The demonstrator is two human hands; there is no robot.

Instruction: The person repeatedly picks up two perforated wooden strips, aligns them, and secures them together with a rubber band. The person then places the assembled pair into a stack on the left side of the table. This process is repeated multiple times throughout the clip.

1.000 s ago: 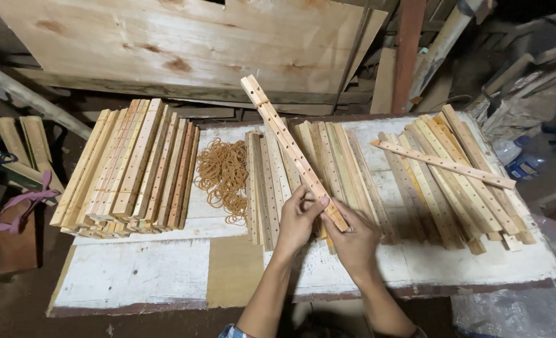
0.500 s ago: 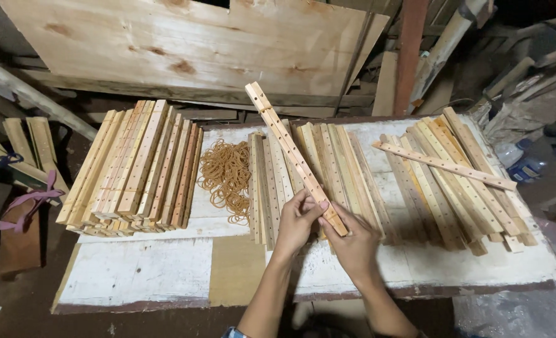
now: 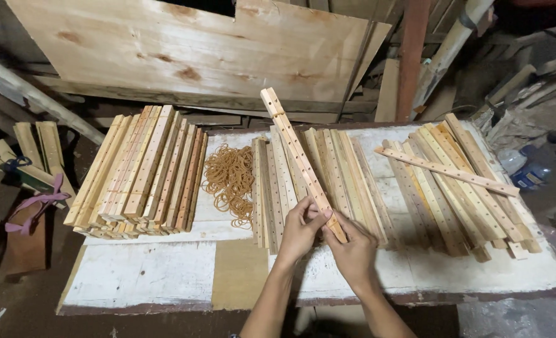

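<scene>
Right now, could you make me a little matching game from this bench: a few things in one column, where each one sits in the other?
Things:
1. Rubber bands
2. Held slat
3. Neat slat stack
4. Lone slat

Places:
A. Lying crosswise on the right-hand pile
B. Far left of the table
C. Loose heap between the left stack and the middle pile
D. Near end pinched by the left hand and right hand, far end raised

Pairs: 1-C, 2-D, 3-B, 4-A
</scene>
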